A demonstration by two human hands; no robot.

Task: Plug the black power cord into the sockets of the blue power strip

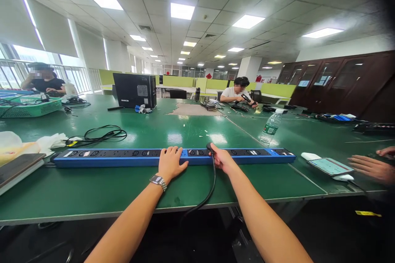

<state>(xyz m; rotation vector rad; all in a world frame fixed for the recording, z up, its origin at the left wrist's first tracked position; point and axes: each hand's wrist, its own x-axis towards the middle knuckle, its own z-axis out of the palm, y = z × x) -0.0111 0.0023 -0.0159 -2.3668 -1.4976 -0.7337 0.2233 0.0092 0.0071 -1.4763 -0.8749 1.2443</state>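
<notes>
A long blue power strip (101, 162) with a row of black sockets lies across the table in front of me. My left hand (170, 164) rests on its middle, fingers laid over the top and thumb spread to the side; a watch is on that wrist. Right of it, my right hand (222, 159) is closed around a black plug (210, 147) at the strip's sockets. How deep the plug sits in a socket I cannot tell. From it a black power cord (212, 185) hangs down over the table's front edge.
The green table (138, 193) also carries a coiled cable (105, 132), a computer case (135, 90), a water bottle (272, 124), a green basket (33, 107) and a tablet (330, 166). A co-worker's hands (373, 166) are at the right. Two other people sit farther back.
</notes>
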